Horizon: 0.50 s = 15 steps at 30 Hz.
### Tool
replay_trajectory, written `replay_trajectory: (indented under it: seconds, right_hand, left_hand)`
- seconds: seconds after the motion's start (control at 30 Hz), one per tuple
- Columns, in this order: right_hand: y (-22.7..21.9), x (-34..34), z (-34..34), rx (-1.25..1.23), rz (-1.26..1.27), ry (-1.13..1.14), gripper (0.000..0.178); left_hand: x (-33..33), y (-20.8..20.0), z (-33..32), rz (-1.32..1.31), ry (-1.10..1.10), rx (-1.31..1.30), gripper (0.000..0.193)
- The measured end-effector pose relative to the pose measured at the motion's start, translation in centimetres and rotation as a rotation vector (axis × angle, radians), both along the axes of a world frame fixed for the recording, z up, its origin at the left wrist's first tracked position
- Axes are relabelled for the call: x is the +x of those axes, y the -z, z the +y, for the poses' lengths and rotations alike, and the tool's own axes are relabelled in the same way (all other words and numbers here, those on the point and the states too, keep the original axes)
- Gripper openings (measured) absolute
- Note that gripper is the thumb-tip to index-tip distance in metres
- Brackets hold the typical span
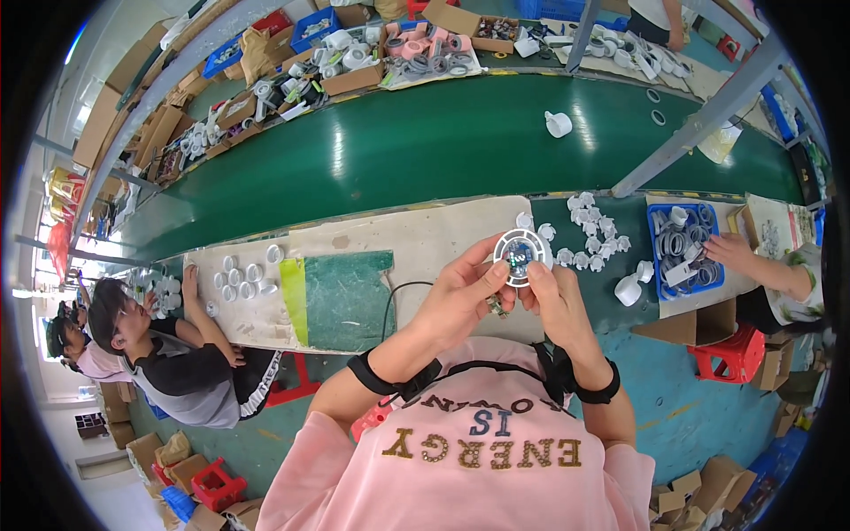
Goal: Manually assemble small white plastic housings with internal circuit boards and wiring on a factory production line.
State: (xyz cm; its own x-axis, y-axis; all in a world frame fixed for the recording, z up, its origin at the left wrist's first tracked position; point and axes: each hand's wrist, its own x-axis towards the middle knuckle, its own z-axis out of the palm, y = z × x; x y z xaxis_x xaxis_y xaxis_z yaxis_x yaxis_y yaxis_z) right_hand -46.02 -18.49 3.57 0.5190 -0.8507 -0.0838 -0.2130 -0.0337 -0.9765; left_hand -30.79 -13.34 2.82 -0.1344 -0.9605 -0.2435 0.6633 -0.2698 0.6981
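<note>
Above the near edge of the bench, a round white plastic housing (521,234) with a dark circuit board inside is held between both my hands. My left hand (469,279) closes on its left side, thumb pressed on the face. On the lower right, my right hand (558,299) pinches the rim with thumb and fingers. A small cluster of metallic-looking bits (496,306) shows below the housing, too small to make out. Just beyond my right hand lie several white petal-edged plastic parts (595,234), with a white cup-shaped part (629,289) farther right.
A green mat (350,296) and several white cups (239,279) lie to the left. At right, a blue basket (657,232) holds grey rings, beside a co-worker's hand (730,252). Another co-worker (177,354) sits left. Beyond runs a green conveyor belt (425,133); a metal post (691,133) rises right.
</note>
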Motion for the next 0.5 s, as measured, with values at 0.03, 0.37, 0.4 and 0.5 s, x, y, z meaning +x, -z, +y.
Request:
replay_trajectory:
  seconds: [0.03, 0.37, 0.4, 0.5]
  right_hand:
    - [0.0, 0.2, 0.0, 0.010, -0.011, -0.010, 0.052]
    - [0.7, -0.4, 0.3, 0.044, -0.100, 0.085, 0.043]
    - [0.6, -0.5, 0.3, 0.044, -0.100, 0.084, 0.043]
    - [0.9, -0.6, 0.6, 0.055, -0.116, 0.062, 0.037]
  left_hand:
    - [0.2, 0.4, 0.1, 0.055, -0.003, 0.018, 0.043]
    - [0.1, 0.8, 1.3, 0.009, -0.044, 0.060, 0.043]
    - [0.1, 0.9, 1.3, 0.009, -0.045, 0.060, 0.043]
    - [-0.1, 1.0, 1.5, -0.092, -0.049, 0.002, 0.044]
